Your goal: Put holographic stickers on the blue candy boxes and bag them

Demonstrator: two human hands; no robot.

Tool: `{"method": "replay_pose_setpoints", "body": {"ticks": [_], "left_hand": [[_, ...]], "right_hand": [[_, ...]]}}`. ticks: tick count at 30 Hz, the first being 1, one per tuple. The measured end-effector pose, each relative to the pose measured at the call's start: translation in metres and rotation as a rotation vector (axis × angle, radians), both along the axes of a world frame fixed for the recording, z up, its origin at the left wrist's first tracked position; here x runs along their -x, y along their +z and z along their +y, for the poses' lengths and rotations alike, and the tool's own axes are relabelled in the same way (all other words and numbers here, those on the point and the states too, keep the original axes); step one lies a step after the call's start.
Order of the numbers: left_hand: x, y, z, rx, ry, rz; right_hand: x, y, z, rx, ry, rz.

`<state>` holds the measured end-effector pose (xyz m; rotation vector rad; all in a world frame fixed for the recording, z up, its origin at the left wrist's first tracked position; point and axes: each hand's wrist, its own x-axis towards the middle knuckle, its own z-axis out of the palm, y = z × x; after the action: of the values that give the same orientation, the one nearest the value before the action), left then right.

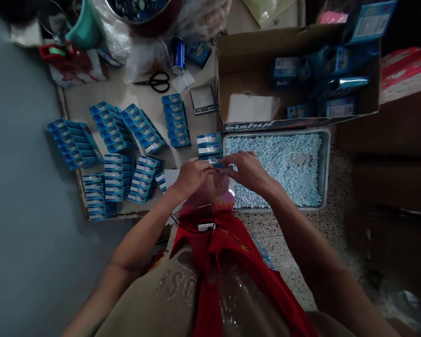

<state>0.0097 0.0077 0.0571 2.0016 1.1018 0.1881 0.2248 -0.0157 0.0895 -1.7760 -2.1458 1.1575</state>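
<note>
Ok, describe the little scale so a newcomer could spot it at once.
Find the big open cardboard box. Beside its left side, right of a row of small blue boxes, sits the scale. Unlike them, it has a flat grey top and a display strip along its near edge.
</note>
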Motion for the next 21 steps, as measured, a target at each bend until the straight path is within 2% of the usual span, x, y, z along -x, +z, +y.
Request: {"method": "replay_pose_setpoints", "body": {"ticks": [3,8,11,14,17,21], "left_hand": [[0.001,0.002,0.002,-0.002,0.006,0.027],[0.012,0.007,-0.007,-0.044,0.005,0.151],[0.013,0.007,-0.011,0.001,-0.006,0.224],[0.015,0.007,-0.01,0.075,-0.024,0.187],[0.023,0.008,-0.009,0.03,-0.042,0.128],[0.032,0.007,-0.013,-0.022,-0.097,0.197]], "right_hand": [[-0.001,-0.003,0.0,-0.058,0.058,-0.095],[-0.008,-0.01,-0.005,-0.024,0.012,-0.134],[0.002,-0.01,-0.011,-0.098,0.07,-0.152],[0.013,-0.01,-0.014,-0.168,0.161,-0.141],[0.014,-0.013,-0.015,-0.137,0.157,-0.159],[0.013,-0.015,-0.017,-0.1,0.127,-0.163]]}}
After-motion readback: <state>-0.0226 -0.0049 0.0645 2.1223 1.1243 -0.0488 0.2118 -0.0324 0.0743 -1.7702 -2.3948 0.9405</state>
